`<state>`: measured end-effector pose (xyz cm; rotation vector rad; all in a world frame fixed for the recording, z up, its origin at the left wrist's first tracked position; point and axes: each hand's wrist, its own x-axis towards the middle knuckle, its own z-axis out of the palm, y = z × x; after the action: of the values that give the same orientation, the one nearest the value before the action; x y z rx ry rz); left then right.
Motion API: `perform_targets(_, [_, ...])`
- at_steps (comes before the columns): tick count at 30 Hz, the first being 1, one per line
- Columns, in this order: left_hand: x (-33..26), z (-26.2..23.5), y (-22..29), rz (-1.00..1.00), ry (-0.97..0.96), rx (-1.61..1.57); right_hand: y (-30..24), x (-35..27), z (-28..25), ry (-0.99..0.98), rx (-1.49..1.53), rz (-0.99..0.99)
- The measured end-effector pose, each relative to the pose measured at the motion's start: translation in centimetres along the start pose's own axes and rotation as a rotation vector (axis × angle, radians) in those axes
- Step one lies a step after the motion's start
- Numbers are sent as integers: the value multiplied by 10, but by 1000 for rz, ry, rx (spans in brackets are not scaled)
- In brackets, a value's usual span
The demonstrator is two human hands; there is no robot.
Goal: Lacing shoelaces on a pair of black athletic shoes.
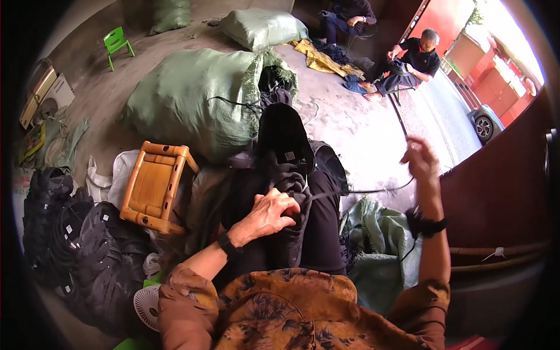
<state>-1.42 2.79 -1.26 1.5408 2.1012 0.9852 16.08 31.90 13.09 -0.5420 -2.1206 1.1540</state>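
Seated, the left hand (269, 214) pinches a dark garment (284, 175) on the lap while the raised right hand (419, 158) grips a thin cord (373, 190).

Your floor (361, 125) is bare grey concrete across the middle of the frame. On it, upper centre, lies a big green sack (186, 102), with a second sack (259, 26) at the top. A wooden stool (153, 186) lies tipped over at centre left, beside black garments (76, 245) piled at lower left. A green chair (116, 44) stands upper left. Crumpled green sacking (379, 233), perhaps empty bags, sits lower right.
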Motion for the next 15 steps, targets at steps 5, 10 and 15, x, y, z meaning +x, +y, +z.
perform_targets(5, [-9, -19, -29, 250, 191, 88, 43, -54, 76, -235, -139, 137])
perform_targets(10, [-19, -11, -39, 194, 241, -61, 30, -84, 160, -510, -316, -269])
perform_targets(15, [-22, -4, -42, 176, 306, -118, 23, -92, 195, -682, -568, -571])
